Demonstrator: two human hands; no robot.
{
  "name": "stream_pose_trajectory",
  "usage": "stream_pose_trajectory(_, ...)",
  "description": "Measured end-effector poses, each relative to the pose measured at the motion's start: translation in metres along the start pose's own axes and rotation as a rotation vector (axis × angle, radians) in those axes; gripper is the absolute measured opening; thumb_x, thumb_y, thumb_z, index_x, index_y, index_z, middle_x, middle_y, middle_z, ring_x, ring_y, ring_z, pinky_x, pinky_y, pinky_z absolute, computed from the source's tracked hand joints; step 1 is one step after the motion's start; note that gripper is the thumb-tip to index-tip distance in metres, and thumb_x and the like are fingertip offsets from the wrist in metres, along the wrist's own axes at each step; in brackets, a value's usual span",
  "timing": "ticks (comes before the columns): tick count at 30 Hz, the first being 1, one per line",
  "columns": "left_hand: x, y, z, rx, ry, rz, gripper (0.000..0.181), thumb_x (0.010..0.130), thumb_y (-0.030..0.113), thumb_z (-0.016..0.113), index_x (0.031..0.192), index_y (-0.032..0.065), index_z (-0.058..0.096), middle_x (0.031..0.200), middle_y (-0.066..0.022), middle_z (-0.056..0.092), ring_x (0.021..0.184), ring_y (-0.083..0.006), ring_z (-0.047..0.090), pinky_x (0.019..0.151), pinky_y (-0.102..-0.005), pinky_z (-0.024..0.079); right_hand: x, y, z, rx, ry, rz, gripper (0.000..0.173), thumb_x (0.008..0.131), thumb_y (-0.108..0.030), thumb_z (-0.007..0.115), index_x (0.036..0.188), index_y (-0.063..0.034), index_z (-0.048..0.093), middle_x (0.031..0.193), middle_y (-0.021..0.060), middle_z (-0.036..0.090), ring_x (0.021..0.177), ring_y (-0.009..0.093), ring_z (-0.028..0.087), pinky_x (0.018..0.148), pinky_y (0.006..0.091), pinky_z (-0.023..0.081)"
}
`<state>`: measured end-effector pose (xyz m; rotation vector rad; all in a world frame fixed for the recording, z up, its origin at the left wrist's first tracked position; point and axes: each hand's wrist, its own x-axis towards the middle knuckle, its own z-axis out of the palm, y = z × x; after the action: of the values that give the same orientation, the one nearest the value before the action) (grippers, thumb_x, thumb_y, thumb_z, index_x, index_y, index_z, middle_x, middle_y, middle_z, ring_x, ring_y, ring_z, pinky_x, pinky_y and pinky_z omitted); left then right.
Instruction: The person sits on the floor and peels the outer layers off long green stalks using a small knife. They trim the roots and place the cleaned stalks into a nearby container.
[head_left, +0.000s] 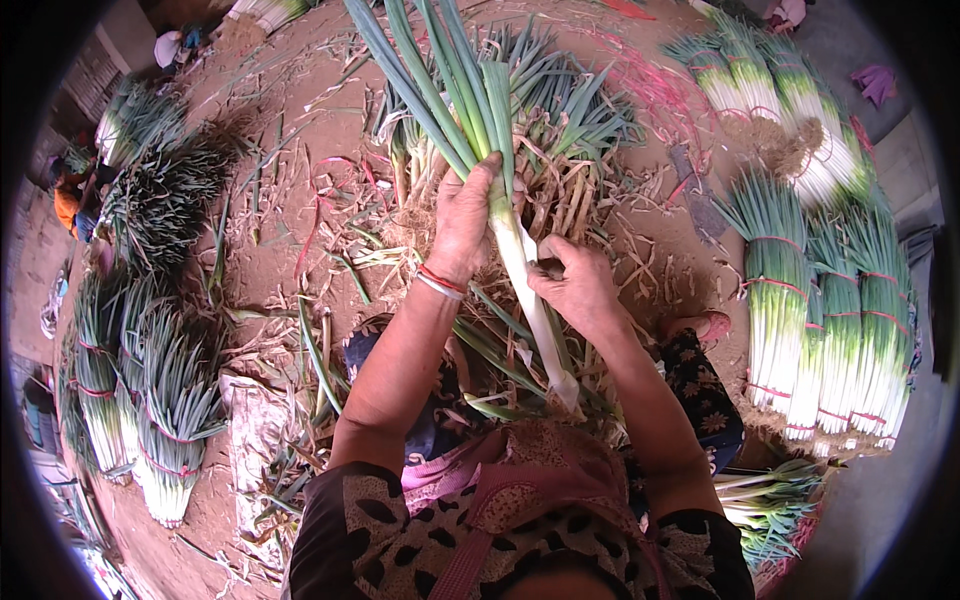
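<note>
A large leek-like green onion (525, 289) slants across my front, its green leaves pointing away from me and its root end near my lap. My left hand (469, 214) grips it where the leaves meet the white shank. Beside the shank, the fingers of my right hand (574, 277) are pinched at a loose strip of its pale outer skin (527, 244). Just beyond my hands lies a heap of untrimmed green onions (570, 150) with dry, brownish outer leaves. Peeled leaves and scraps (517, 367) are piled between my legs.
Tied bundles of green onions (776, 315) stand at the right, with more bundles (795, 97) behind them. Other bundles (169, 420) lie at the left, near a dark leafy pile (161, 195). Pink twine (652, 82) is strewn on the dirt floor. A person in orange (69, 199) is far left.
</note>
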<state>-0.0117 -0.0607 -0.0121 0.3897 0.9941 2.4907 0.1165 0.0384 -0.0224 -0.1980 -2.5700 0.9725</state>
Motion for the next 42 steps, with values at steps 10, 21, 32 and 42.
stream_pose_trajectory(10,-0.007,0.016,-0.005,-0.042,-0.391,-0.082,0.062,0.082,0.059,0.047,0.109,0.0034,0.052,0.078,-0.0089,0.062,0.068,-0.0221,0.061,0.066,-0.0359,0.050,-0.019,0.019,0.019,0.202,0.111,0.160,0.020,0.073,-0.016,0.068,0.079,0.0002,0.056,0.066,0.0119,0.062,0.056,0.016,0.059,0.052,0.0311,0.047)
stream_pose_trajectory(21,0.009,0.074,-0.035,-0.322,-0.367,0.059,0.056,0.079,0.061,0.051,0.093,0.0065,0.055,0.068,-0.0055,0.059,0.051,-0.0152,0.056,0.048,-0.0273,0.048,-0.124,0.084,0.031,0.646,0.114,0.806,0.015,0.076,-0.013,0.062,0.078,0.0020,0.059,0.064,0.0049,0.057,0.058,0.011,0.055,0.049,0.0258,0.042)
stream_pose_trajectory(32,0.035,0.083,-0.074,-0.332,-0.022,0.205,0.046,0.080,0.043,0.061,0.101,0.0045,0.049,0.084,-0.0073,0.053,0.065,-0.0150,0.050,0.056,-0.0283,0.046,-0.144,0.069,-0.050,0.500,0.101,0.545,0.032,0.084,-0.029,0.060,0.100,-0.0015,0.054,0.074,0.0125,0.061,0.063,0.020,0.060,0.057,0.0349,0.046)
stream_pose_trajectory(42,0.044,0.021,-0.037,-0.167,0.325,0.017,0.034,0.095,0.042,0.033,0.099,0.0097,0.045,0.066,-0.0050,0.050,0.051,-0.0131,0.049,0.043,-0.0252,0.046,-0.093,0.004,-0.027,0.416,-0.259,0.225,0.033,0.088,-0.025,0.055,0.105,0.0032,0.054,0.073,0.0086,0.059,0.064,0.012,0.058,0.058,0.0266,0.044)
